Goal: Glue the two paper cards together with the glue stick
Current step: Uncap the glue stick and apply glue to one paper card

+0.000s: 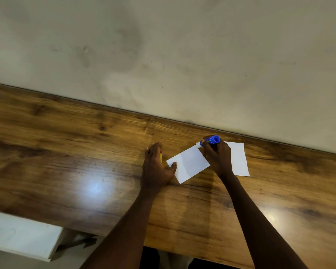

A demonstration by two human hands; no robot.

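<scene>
A white paper card (189, 164) lies tilted on the wooden table (66, 152). My left hand (155, 166) rests beside its left edge, thumb pressing the card's left corner; a small yellow object (160, 157), perhaps the cap, shows under the fingers. My right hand (217, 156) grips a blue glue stick (209, 141), its white tip touching the card's far corner. A second white card (239, 160) lies flat to the right, partly hidden behind my right hand.
The table's far edge runs against a stained beige wall (163, 45). A white ledge or shelf (21, 235) sits below the table's near-left edge. Bright light reflections mark the tabletop at left and right.
</scene>
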